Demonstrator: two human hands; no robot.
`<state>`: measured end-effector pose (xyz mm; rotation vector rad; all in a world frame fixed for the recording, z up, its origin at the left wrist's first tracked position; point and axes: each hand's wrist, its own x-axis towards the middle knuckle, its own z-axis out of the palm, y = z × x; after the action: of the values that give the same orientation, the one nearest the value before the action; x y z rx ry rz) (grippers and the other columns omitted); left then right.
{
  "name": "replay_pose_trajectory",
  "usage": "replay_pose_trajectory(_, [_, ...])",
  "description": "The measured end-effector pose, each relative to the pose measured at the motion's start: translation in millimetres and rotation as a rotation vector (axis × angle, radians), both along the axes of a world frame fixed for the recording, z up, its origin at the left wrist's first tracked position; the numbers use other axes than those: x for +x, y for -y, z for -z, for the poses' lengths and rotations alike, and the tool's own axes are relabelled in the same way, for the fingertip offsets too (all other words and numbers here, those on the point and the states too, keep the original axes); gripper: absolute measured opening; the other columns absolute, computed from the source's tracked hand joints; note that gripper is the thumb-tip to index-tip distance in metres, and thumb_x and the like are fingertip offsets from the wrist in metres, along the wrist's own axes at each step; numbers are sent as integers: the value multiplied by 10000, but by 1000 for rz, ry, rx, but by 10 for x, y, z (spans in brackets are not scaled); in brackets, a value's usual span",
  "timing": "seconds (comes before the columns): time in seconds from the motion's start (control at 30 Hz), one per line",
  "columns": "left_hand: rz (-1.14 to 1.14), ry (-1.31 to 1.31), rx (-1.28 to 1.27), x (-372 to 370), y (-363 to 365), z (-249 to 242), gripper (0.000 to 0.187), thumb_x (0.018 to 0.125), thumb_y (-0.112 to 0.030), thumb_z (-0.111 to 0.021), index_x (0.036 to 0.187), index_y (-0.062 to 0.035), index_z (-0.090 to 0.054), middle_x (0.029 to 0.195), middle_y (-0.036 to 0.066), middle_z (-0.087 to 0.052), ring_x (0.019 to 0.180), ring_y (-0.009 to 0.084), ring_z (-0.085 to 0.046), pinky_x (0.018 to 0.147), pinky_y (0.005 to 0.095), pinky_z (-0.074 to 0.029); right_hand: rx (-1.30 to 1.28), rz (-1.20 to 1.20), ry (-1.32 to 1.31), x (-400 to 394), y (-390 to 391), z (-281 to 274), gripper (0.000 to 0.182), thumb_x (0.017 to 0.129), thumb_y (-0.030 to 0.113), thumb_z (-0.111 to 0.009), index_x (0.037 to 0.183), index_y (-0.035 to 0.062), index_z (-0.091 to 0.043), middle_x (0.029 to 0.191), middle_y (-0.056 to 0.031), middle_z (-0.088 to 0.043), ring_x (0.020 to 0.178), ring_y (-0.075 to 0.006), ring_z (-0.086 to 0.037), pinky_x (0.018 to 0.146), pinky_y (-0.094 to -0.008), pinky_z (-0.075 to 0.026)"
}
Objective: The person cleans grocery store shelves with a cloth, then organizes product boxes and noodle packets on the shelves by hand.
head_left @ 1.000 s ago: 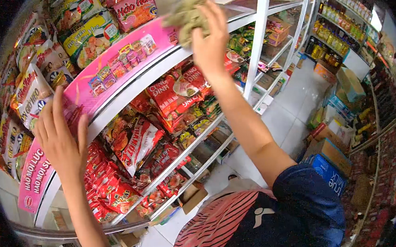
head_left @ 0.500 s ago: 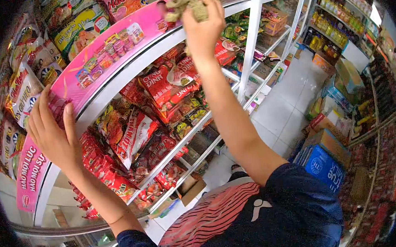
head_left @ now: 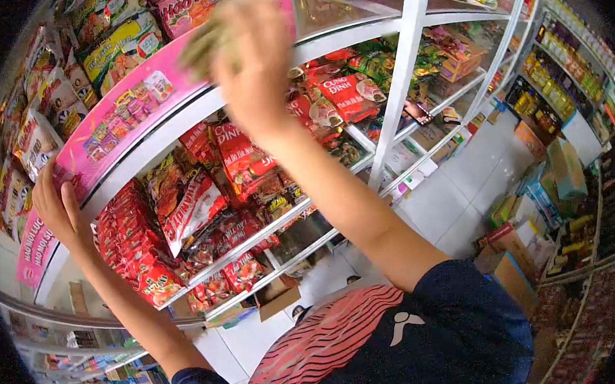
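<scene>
My right hand (head_left: 256,74), smeared by motion, grips an olive-green cloth (head_left: 201,51) against the pink printed strip (head_left: 130,97) along the front of a shelf. Only part of the cloth shows beside the fingers. Further left on the same strip rests my left hand (head_left: 63,216), its fingers reaching over the upper edge and the thumb apart. It holds nothing. Noodle packets (head_left: 123,48) stand behind the strip. Below its white frame, red noodle packets (head_left: 241,157) lie in the lower compartment, partly behind my right forearm.
A white upright post (head_left: 402,64) divides the shelving to the right of my arm. Metal rails (head_left: 254,238) run along the lower front. Tiled floor (head_left: 444,211) separates this case from boxes (head_left: 509,278) and bottle shelves (head_left: 562,60) on the right.
My right hand has moved left and a little down along the pink strip with the cloth. My left hand remains at the strip's left part, while the view has shifted slightly.
</scene>
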<state>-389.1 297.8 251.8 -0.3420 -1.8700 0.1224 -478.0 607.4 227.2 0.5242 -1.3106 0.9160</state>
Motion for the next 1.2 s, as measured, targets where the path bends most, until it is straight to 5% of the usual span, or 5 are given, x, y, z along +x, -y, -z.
replay_pose_trajectory(0.57, [310, -16, -98, -125, -1569, 260, 731, 689, -373, -642, 1258, -32, -335, 1332, 193, -289, 1251, 362, -240, 1019, 451, -198, 275, -397, 82, 238, 208, -81, 561, 768, 255, -563, 1223, -17, -382, 1317, -249, -269, 1237, -379, -243, 1027, -445, -182])
replay_pose_trajectory(0.6, [426, 120, 120, -272, -1760, 359, 714, 707, -402, -613, 1272, -65, -337, 1331, 176, -301, 1245, 352, -258, 1017, 437, -220, 600, -433, 357, 212, 42, -236, 773, 803, 167, -536, 1372, 102, -17, 1429, -138, 30, 1304, -360, 28, 1062, -413, -99])
replay_pose_trajectory(0.67, [260, -3, -18, -401, -1997, 268, 654, 721, -416, -588, 1265, -125, -371, 1284, 131, -366, 1216, 326, -306, 1005, 425, -254, 266, -755, 100, 143, -193, -250, 405, 731, 95, -559, 1131, 58, -507, 1240, -104, -429, 1163, -255, -386, 982, -364, -296])
replay_pose_trajectory(0.83, [8, -212, -44, -396, -2000, 118, 373, 706, -324, -633, 1019, -147, -531, 1071, 69, -470, 1046, 280, -409, 892, 416, -306, 158, -22, 10, -221, -809, -372, 209, 745, 151, -562, 935, 70, -595, 1105, -110, -511, 1033, -275, -459, 915, -367, -320])
replay_pose_trajectory(1.2, [-424, -297, 287, 416, 244, 192, 381, 804, -279, -538, 1115, -74, -456, 1109, 149, -452, 1047, 313, -400, 891, 400, -288, 166, 80, 415, -309, -734, -246, 281, 853, 381, -420, 901, 159, -585, 751, -155, -615, 700, -364, -586, 594, -458, -433])
